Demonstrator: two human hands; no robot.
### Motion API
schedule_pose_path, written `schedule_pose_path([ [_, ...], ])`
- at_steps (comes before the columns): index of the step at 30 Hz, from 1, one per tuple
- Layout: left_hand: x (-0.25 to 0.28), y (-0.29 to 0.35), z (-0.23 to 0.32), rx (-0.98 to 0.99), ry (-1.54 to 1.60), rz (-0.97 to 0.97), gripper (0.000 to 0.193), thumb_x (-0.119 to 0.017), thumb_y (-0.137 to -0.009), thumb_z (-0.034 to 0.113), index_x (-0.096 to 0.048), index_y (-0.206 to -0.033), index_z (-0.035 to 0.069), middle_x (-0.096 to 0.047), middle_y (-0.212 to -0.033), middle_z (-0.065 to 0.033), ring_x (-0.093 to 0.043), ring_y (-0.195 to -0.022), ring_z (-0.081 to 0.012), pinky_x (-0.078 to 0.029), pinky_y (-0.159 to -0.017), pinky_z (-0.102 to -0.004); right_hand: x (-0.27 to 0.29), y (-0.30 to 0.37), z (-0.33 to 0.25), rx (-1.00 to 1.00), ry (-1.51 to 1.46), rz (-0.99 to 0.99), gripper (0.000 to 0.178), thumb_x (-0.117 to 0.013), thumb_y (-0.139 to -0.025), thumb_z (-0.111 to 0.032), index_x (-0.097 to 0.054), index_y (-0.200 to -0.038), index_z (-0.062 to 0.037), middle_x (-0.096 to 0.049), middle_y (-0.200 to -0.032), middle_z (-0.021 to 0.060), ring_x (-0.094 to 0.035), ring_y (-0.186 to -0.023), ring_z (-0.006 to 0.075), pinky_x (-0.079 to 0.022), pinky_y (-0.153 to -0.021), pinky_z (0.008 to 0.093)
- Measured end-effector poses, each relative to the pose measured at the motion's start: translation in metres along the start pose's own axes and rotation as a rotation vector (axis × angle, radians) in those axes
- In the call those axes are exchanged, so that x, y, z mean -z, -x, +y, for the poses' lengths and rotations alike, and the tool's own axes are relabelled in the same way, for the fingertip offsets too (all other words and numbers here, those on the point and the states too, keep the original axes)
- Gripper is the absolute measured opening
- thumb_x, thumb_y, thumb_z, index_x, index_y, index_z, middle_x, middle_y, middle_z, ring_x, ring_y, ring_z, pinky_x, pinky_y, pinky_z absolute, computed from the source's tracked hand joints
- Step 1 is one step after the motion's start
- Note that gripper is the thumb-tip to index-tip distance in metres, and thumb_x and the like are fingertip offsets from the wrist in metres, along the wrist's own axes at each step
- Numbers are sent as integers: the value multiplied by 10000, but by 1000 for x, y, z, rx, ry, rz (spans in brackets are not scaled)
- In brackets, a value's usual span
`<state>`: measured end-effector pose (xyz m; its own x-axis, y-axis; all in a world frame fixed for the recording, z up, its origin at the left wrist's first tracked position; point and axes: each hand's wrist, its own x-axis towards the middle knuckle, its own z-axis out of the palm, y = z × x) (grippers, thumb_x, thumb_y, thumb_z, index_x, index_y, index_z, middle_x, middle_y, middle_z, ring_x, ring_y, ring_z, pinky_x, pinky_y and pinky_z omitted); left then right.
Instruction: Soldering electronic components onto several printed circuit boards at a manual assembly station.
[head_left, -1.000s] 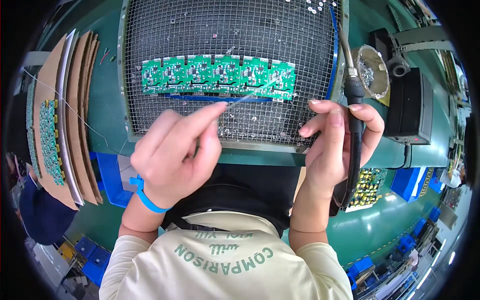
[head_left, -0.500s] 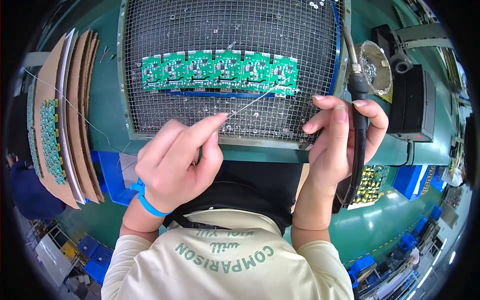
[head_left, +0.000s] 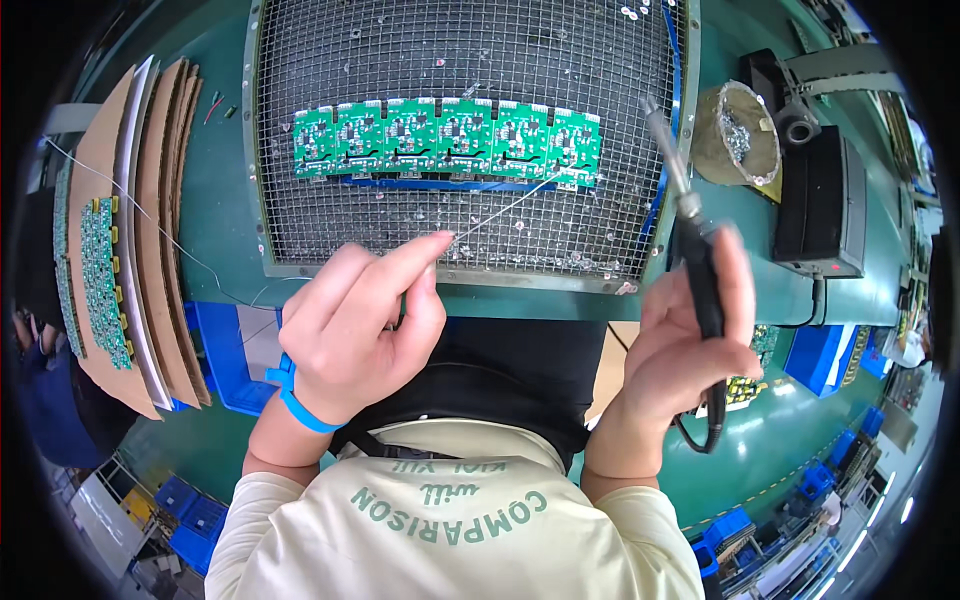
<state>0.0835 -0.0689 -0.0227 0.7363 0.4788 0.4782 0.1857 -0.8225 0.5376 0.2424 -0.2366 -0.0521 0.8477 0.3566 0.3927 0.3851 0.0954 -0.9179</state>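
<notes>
The person wears a pale yellow short-sleeved shirt (head_left: 450, 530) that fills the frame at 6 o'clock. Dark green block lettering runs across its chest in a shallow arc, seen upside down from above, with a smaller, thinner line of green script above it. Each sleeve ends above the elbow, the left at 7 o'clock, the right at 5 o'clock. A dark strap (head_left: 375, 443) crosses the shirt's upper edge near the left forearm. Above the shirt, a black garment (head_left: 510, 375) covers the lap at centre. A bright blue band (head_left: 292, 398) rings the left wrist. Both hands are bare, the left hand (head_left: 360, 315) and the right hand (head_left: 690, 345), without gloves or rings.
</notes>
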Motion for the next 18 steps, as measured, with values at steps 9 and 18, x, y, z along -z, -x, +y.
schedule_pose_path([
  [9,0,2,-4,4,-24,10,364,-693,-704,-103,-738,-1029,54,-479,-627,5,-432,-443,-70,-344,-408,-245,0,10,-8,-83,-35,-27,795,-319,-986,-642,-680,-1020,66,-474,-583,16,-401,-460,69,-269,-433,212],
  [18,-2,4,-5,-7,-24,18,382,-694,-692,-101,-734,-1038,56,-497,-639,-6,-449,-453,-86,-358,-414,-254,-2,7,-5,17,-22,-64,678,-334,-1036,-532,-648,-1013,69,-435,-595,7,-340,-452,68,-228,-420,224],
])
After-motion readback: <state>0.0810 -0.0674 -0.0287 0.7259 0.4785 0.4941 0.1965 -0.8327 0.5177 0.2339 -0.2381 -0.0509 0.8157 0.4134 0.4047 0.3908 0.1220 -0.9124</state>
